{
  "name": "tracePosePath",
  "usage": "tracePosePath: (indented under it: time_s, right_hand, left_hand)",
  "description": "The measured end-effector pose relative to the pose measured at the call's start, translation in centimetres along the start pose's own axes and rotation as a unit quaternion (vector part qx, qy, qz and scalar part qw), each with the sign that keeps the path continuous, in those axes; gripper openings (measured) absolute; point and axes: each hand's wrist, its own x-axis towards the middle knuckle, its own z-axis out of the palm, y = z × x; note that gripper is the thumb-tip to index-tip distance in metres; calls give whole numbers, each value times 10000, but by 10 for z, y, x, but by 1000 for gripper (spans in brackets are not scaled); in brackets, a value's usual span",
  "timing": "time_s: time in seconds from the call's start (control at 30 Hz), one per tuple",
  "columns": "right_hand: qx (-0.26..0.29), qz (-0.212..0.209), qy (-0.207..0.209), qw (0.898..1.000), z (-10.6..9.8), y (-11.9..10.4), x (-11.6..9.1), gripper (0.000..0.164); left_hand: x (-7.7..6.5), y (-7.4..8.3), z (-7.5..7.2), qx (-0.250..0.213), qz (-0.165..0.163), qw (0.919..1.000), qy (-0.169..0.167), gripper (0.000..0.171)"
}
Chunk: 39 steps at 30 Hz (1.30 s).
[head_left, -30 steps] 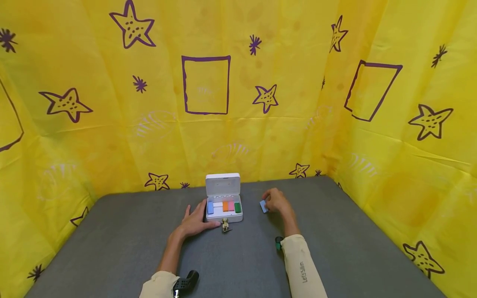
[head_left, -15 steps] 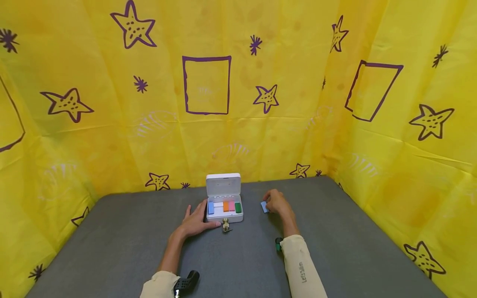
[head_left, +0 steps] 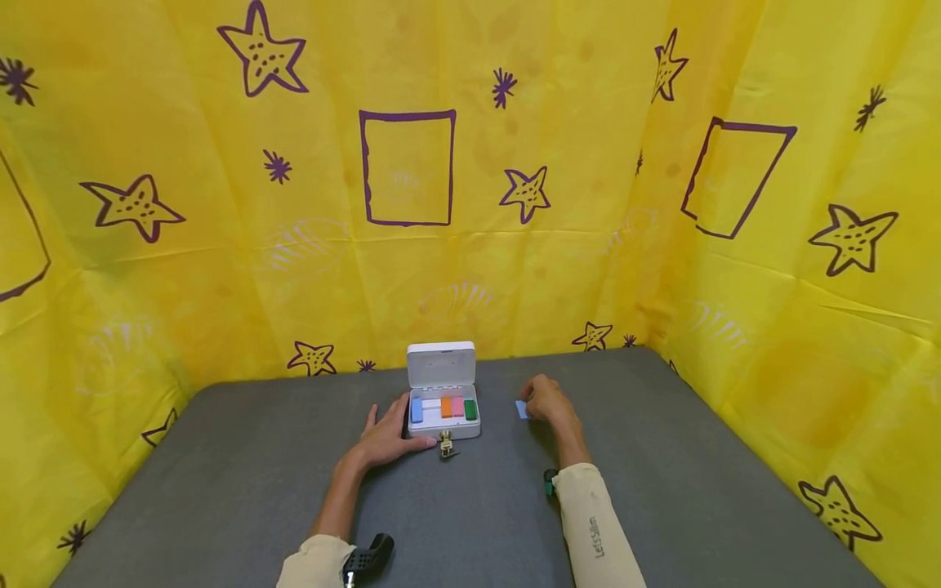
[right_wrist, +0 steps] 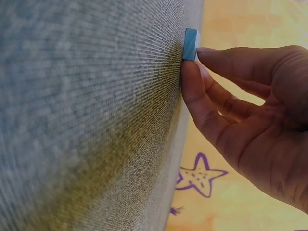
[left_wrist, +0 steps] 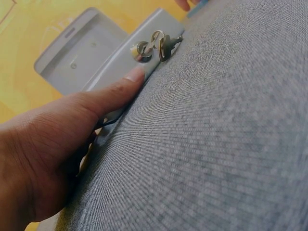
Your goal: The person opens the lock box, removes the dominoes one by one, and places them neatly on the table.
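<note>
Left hand: fingers extended, resting against the side and front of the white lockbox, its lid raised. Right hand: thumb and fingertips pinched the light-blue block on the grey tabletop, right of the lockbox. Change: slightly less of the block showed than a second before; it remained outside.

The left arm reaches forward and slants inward, ending in the left hand, which lies low with its fingers pointing ahead and its thumb stretched nearly straight out to the right. The right arm also reaches forward, leaning a little to the left, its right hand turned downward. Seen from the right wrist, that hand's thumb extends toward the bent fingers, their tips close together.
</note>
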Motion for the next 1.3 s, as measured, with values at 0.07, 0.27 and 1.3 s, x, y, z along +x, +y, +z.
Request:
tracePosePath:
  time_s: [0.07,0.27,1.3]
  right_hand:
    - [4,-43,7,10000,0,0,0,33]
    - [-62,-74,2,10000,0,2,1,31]
    - [-296,-433,145,9985,-2,-7,2,21]
  left_hand:
    - [0,0,0,0,20,10000,-4,105]
    - [0,-2,2,-28,21,10000,-16,105]
    - [3,-5,4,-24,152,9998,114,106]
